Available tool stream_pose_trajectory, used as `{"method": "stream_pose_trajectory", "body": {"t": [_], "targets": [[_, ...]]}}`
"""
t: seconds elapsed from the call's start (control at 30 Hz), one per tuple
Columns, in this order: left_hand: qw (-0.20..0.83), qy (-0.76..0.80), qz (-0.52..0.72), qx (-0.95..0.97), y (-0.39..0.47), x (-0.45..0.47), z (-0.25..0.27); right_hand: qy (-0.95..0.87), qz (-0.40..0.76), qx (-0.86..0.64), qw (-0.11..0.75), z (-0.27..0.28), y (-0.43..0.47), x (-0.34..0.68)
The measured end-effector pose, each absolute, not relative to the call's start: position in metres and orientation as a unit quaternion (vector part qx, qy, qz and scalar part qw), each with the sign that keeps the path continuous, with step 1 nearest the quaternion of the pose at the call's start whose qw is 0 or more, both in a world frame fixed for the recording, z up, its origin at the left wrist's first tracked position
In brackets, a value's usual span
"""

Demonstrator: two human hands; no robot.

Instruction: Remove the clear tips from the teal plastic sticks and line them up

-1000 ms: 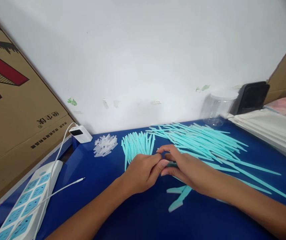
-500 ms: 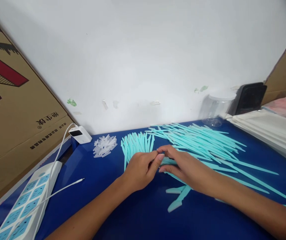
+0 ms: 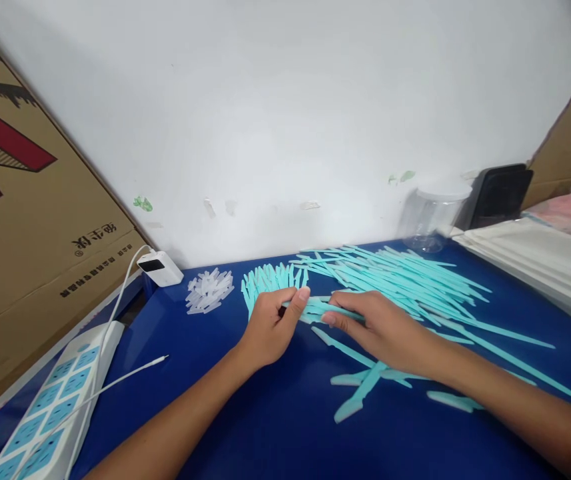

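Several turquoise eyebrow razors (image 3: 319, 308) span the gap between my hands, over the blue table. My left hand (image 3: 271, 328) is closed, thumb against the fingers, at their left ends. The fingers of my right hand (image 3: 388, 331) are closed round the other side of the same razors. Just behind my left hand lies a fanned row of razors (image 3: 272, 280). A larger heap of razors (image 3: 390, 277) spreads behind and to the right of my right hand. Loose razors (image 3: 360, 397) lie crossed in front of it, partly under the right forearm.
A small pile of translucent plastic caps (image 3: 209, 291) sits left of the fanned row. Further left are a white device (image 3: 168, 270), a cable and a power strip (image 3: 55, 407). A clear jar (image 3: 435, 217) and white stacked material (image 3: 540, 260) stand at the right, a cardboard box (image 3: 40, 267) at the left.
My hands have drawn apart a little, the left one moving left and slightly up. More of the razors between them shows, and more of the loose ones below the right hand.
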State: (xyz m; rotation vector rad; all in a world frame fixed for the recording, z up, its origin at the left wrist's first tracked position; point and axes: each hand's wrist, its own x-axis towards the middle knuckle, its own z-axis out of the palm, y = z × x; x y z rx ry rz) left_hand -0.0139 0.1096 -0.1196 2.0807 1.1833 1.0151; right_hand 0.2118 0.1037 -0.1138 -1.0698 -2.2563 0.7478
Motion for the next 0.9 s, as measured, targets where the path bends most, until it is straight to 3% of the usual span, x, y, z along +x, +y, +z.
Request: {"method": "stream_pose_trajectory", "body": {"t": [0.2,0.67,0.8,0.9], "targets": [[0.322,0.439,0.383,0.747,0.111,-0.014,-0.124,-0.793,0.397,-0.387,0.252,-0.116,0.101,0.209],[0.271,0.467,0.429,0.724,0.124,-0.032,-0.111,-0.79,0.372,-0.385,0.3,-0.105,0.108,0.217],[0.15,0.549,0.529,0.629,0.152,-0.08,-0.09,-0.78,0.323,-0.415,0.34,-0.104,0.122,0.229],[-0.06,0.618,0.391,0.679,0.167,-0.113,-0.078,-0.765,0.302,-0.435,0.366,-0.11,0.127,0.229]]}}
